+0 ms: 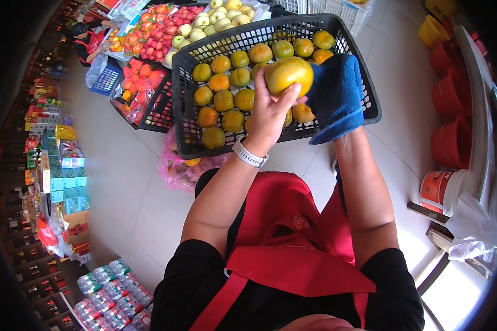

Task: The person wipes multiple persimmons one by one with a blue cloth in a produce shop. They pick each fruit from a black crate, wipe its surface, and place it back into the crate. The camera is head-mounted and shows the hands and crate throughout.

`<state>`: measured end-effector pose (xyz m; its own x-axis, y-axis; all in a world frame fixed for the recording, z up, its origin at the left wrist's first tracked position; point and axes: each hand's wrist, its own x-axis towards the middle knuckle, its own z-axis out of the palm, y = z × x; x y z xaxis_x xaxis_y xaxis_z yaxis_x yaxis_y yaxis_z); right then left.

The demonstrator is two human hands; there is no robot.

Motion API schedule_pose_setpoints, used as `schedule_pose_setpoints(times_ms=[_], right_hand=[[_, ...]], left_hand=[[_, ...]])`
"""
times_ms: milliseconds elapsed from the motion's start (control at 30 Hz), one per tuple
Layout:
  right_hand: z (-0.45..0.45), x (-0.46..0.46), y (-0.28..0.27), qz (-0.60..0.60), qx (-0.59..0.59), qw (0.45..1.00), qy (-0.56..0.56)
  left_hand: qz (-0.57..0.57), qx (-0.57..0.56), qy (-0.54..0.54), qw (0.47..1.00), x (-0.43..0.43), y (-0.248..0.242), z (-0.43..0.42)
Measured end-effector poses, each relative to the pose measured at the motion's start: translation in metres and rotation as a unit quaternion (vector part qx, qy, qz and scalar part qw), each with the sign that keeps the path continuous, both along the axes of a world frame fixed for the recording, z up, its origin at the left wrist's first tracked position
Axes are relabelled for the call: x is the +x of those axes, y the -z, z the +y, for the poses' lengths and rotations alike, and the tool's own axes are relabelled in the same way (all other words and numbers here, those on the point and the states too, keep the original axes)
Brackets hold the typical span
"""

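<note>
My left hand (272, 109), with a pale watch band at the wrist, holds a large yellow-orange persimmon (289, 75) above a black plastic crate (182, 145). A blue cloth (336, 96) covers my right hand and touches the fruit's right side; the fingers under it are hidden. Below both hands, rows of green-orange persimmons (223, 100) lie in the crate on a light liner. My left forearm and the held fruit hide some of them.
Crates of strawberries (143, 78), red fruit (159, 41) and pale green fruit (217, 20) adjoin at upper left, where a person in a red apron (92, 43) handles fruit. A pink bag (178, 171) lies beneath the crate. Red tubs (451, 140) stand at right, stacked bottles (112, 289) at lower left.
</note>
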<state>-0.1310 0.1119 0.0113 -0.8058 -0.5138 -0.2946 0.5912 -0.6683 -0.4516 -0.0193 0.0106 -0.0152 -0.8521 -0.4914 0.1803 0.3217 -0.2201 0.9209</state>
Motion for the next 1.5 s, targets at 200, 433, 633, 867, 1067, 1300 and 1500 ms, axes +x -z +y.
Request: schedule_pose_setpoints(times_ms=[200, 433, 633, 867, 1067, 1300, 1500], right_hand=[[-0.012, 0.026, 0.027, 0.636, 0.448, 0.623, 0.076], [0.002, 0.016, 0.043, 0.735, 0.378, 0.541, 0.158], [0.005, 0.000, 0.047, 0.515, 0.228, 0.826, 0.019], [0.022, -0.029, 0.040, 0.233, 0.056, 0.970, -0.043], [0.048, -0.040, -0.001, 0.238, 0.197, 0.948, 0.082], [0.049, -0.065, 0.018, 0.572, 0.477, 0.650, 0.151], [0.038, -0.071, 0.049, 0.438, 0.240, 0.864, 0.060]], left_hand=[[-0.092, -0.447, -0.147, 0.878, -0.001, -0.003, -0.007], [-0.065, -0.585, -0.144, 0.796, 0.014, -0.026, 0.001], [0.020, -0.548, -0.097, 0.830, 0.013, -0.016, 0.001], [0.029, -0.106, 0.079, 0.991, 0.012, -0.009, 0.011], [-0.173, -0.032, -0.076, 0.981, -0.050, 0.031, -0.053], [-0.402, -0.376, -0.119, 0.826, -0.138, 0.097, -0.098], [-0.456, -0.537, -0.128, 0.698, -0.138, 0.126, -0.106]])
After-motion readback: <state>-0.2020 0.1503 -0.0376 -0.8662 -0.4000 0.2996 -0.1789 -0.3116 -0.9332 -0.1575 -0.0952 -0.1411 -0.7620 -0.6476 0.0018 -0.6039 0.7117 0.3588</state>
